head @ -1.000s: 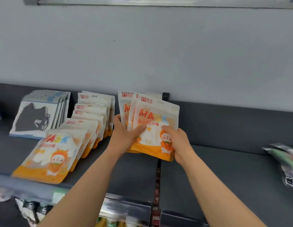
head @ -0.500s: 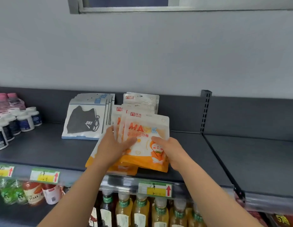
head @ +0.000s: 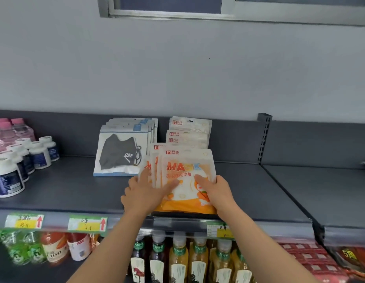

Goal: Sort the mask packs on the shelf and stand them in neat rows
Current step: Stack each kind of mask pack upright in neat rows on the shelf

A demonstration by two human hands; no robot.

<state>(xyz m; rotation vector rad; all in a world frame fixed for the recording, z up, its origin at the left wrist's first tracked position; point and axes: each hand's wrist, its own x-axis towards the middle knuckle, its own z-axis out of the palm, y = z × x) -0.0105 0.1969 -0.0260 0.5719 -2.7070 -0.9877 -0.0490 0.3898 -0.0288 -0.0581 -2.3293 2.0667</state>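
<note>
- the bundle of orange mask packs [head: 185, 170] is now sitting further left and lower than a second ago. it's away from the divider post [head: 264, 137], with its bottom edge down by the front lip of the shelf [head: 65, 190]
- left hand [head: 144, 190] is gripping the bundle's left edge, fingers spread along the side, thumb lying across the front pack
- right hand [head: 217, 190] is clamping the right edge, thumb on the front, fingers going behind
- more orange packs [head: 189, 129] are standing in a row just behind the hands
- black mask packs [head: 120, 152] are leaning just beyond the left hand
- white bottles [head: 34, 154] are standing well left of the left hand
- drink bottles [head: 177, 260] are lining up below both wrists
</note>
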